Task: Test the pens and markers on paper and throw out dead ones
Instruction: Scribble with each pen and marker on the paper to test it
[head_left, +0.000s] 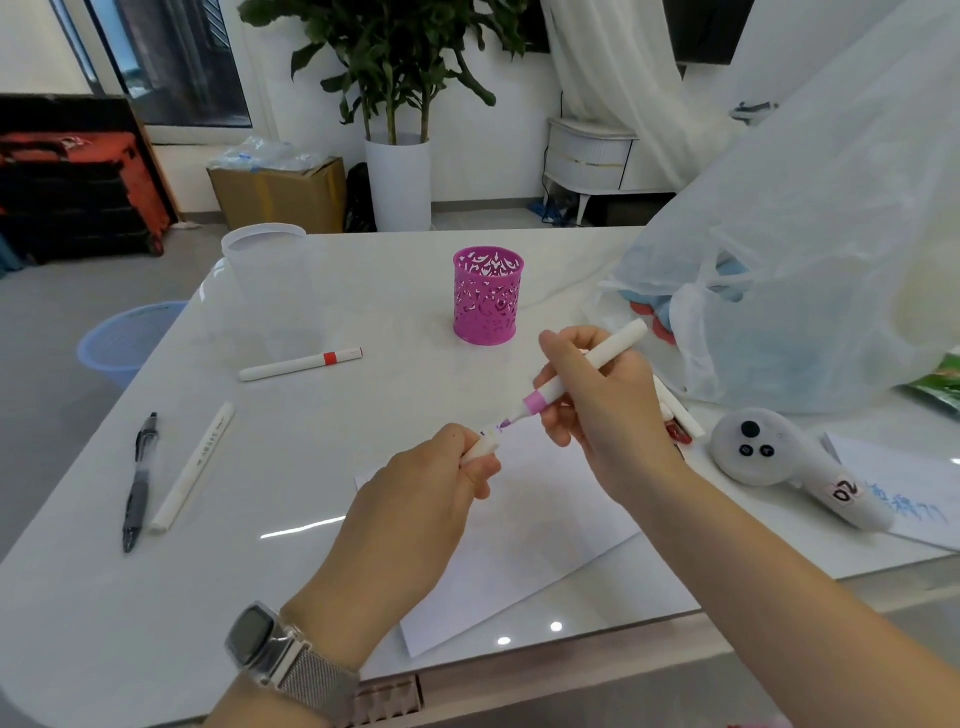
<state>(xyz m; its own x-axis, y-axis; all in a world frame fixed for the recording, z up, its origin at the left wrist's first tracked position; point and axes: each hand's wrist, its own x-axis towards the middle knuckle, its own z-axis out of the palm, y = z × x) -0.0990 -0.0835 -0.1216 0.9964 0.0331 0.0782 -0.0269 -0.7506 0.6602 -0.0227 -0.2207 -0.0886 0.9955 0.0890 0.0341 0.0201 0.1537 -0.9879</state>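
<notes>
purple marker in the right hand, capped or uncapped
Uncapped. The purple marker in the right hand shows its bare purple tip, and the left hand holds the white cap apart, just short of the tip.

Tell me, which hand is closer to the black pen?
Left. The left hand, pinching the marker's cap, sits nearer the black pen at the table's left side. The right hand, holding the purple marker, is farther right.

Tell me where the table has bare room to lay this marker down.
Bare: between the red-banded marker, the pink holder and the paper; also the near-left corner below the black pen. Crowded: the right side, by the plastic bag and the controller.
</notes>
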